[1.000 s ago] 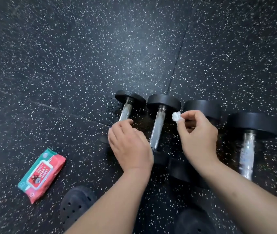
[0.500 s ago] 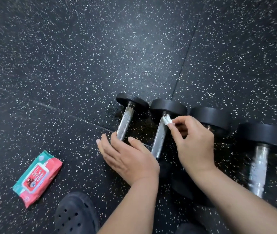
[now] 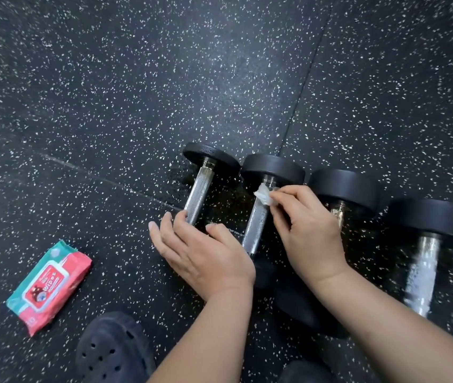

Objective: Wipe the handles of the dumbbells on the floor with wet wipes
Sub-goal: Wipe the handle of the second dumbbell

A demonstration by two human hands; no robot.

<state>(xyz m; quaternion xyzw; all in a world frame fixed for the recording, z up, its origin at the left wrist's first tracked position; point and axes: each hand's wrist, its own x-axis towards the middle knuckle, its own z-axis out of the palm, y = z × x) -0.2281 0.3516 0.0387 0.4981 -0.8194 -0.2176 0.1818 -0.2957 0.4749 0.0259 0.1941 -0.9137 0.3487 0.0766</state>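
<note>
4 dumbbells [image 3: 346, 186] lie side by side on the floor [image 3: 137, 92], their handles running away from the person and leaning slightly right at the far end. The right hand [image 3: 308, 233] pinches 1 wadded wet wipe [image 3: 264, 196] against the far end of the 2nd handle [image 3: 257, 225] from the left. The bare metal runs back toward the wrist, so the stroke probably pulls along that axis. The left hand [image 3: 203, 252] lies flat and holds nothing, fingertips touching the 1st handle [image 3: 199, 194]. 1 wipes pack [image 3: 48, 286] lies well to the left.
</note>
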